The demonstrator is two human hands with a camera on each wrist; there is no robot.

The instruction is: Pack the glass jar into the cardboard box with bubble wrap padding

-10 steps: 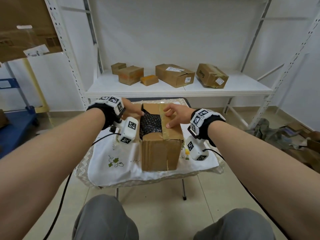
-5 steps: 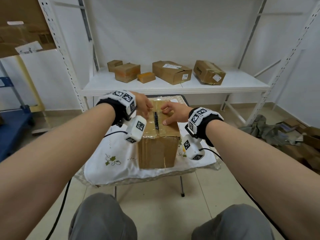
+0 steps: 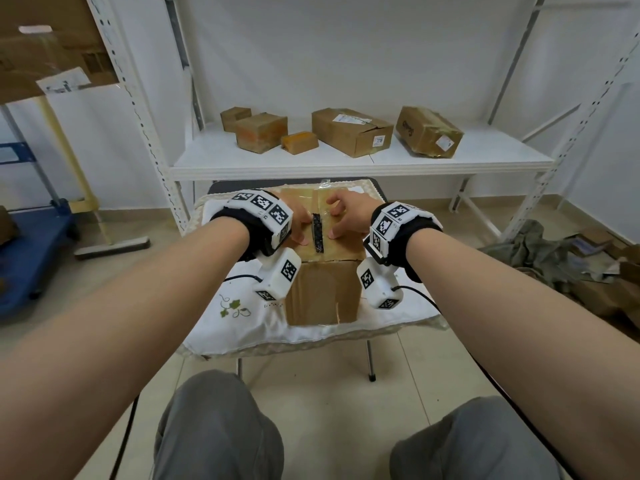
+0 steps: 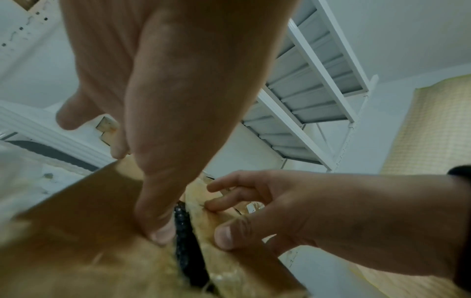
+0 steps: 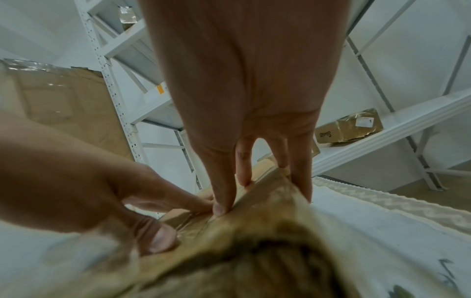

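White shelving unit (image 3: 360, 161) fills the back wall, spare boxes on it; below it a small folding table with a white cloth (image 3: 242, 317), and on the cloth the cardboard box (image 3: 322, 289), upright, long axis running away from me toward the shelf, top flaps folded nearly flat. My left hand (image 3: 298, 220) presses the left flap with fingers fairly straight, thumb tip down right at the flap edge in the left wrist view. My right hand (image 3: 346, 216) sits on the right flap with fingers arched, only the tips and thumb pushing down; neither hand is wrapped round anything. Between the flaps a narrow dark slit runs along the box's long axis, and through it I see black bubble wrap (image 3: 317, 233). Glass jar itself: not visible in any view, I judge it's inside under the wrap, so I can't tell which way it points or lies. Risks, my read: the flaps don't meet, wrap may be overfilled, so they could spring back up the moment I lift off, especially with no tape in sight. Pressing harder to close the gap loads the jar beneath. The box is tall on a soft cloth, so an uneven push from one hand could tip or skid it toward the table edge.
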